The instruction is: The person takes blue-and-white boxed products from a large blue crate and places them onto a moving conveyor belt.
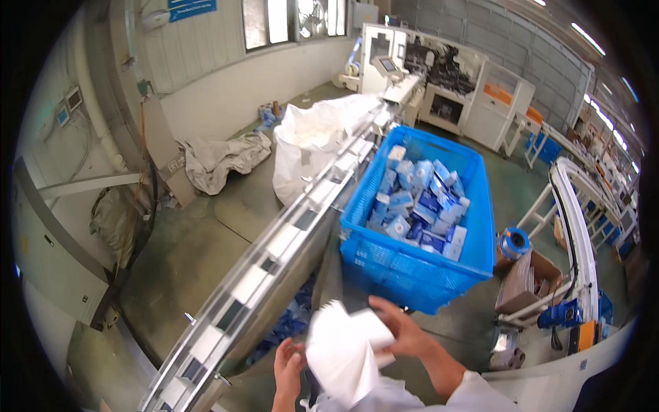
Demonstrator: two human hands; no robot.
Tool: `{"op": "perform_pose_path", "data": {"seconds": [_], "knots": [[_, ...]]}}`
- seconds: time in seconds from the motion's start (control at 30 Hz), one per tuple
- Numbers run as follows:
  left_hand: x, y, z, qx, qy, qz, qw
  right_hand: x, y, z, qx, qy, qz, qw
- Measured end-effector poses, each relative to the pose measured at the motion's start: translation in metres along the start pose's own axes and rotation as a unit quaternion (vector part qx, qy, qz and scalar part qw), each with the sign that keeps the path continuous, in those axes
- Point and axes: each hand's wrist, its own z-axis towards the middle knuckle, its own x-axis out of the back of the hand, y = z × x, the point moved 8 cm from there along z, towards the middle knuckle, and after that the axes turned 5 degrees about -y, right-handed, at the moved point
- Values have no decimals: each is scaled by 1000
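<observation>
Head view: left hand (289, 364) curls beside papers (343, 357) right hand (410, 335) holds

A person on the factory floor wears a loose white cloth garment (395, 399), its plain right sleeve (475, 394) softly creased and ending well back from the wrist. The forearm below shows bare. Both hands, left (290, 360) and right (406, 334), are bare too, their outlines slightly blurred from here.
</observation>
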Motion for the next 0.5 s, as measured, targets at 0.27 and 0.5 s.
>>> {"op": "perform_pose_path", "data": {"seconds": [0.27,0.5], "knots": [[61,17,14,63,-40,-70,995,-31,18,36,-17,127,-121,984],[62,50,31,23,-110,-24,993,-61,10,45,42,88,-142,985]]}}
